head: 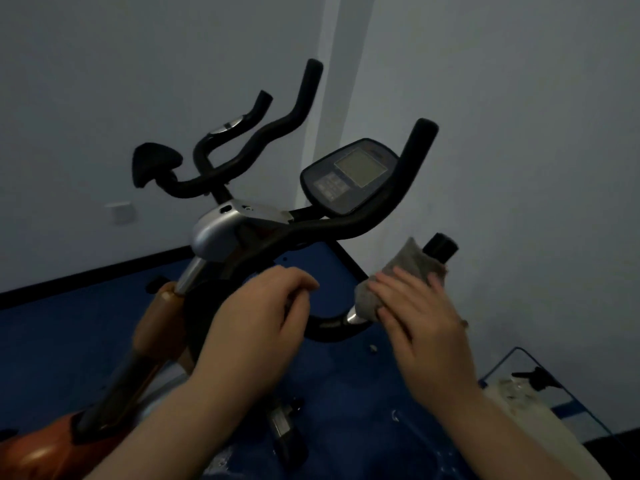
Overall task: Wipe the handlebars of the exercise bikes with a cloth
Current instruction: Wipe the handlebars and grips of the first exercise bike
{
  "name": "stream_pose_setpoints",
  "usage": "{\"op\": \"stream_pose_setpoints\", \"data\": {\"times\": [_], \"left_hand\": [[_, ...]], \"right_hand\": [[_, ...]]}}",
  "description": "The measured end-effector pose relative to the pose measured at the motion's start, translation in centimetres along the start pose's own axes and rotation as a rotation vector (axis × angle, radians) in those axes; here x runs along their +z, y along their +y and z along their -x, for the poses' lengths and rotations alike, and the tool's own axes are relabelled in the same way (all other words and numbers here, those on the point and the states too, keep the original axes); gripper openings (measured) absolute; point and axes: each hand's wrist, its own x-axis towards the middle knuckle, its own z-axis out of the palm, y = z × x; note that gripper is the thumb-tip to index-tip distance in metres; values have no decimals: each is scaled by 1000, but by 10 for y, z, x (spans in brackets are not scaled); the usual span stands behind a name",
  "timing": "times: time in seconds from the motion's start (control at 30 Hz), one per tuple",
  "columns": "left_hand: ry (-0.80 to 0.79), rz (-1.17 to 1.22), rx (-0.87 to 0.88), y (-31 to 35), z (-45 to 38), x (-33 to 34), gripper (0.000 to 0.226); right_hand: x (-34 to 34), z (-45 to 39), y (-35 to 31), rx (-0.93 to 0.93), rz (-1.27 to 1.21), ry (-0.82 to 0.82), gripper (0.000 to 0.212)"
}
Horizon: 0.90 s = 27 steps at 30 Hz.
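Note:
An orange exercise bike stands right in front of me with black curved handlebars [349,221] and a dark console [349,176] between them. My right hand [419,313] presses a grey cloth [405,265] around the near right handlebar grip, whose black end [440,247] sticks out above the cloth. My left hand [263,313] is closed around the near left section of the same handlebar. Behind it, a second bike's black handlebars [263,140] rise at the upper left.
Pale walls meet in a corner behind the bikes, with a dark skirting strip [86,275]. The floor is a blue mat [346,393]. A light-coloured object with a blue cable and a small black part [533,379] lies at the lower right.

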Motion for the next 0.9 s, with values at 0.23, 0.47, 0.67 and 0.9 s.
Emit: {"op": "stream_pose_setpoints", "data": {"times": [0.23, 0.47, 0.67, 0.9], "left_hand": [[184, -108, -43, -60, -6, -15, 19], [280, -93, -40, -88, -4, -3, 19], [266, -58, -38, -92, -2, -5, 19], [217, -10, -23, -95, -4, -6, 20]], "right_hand": [[31, -1, -43, -128, 12, -212, 39], [65, -47, -78, 22, 242, -328, 33], [73, -48, -73, 39, 234, -312, 38], [92, -95, -78, 310, 0, -502, 37]]}}
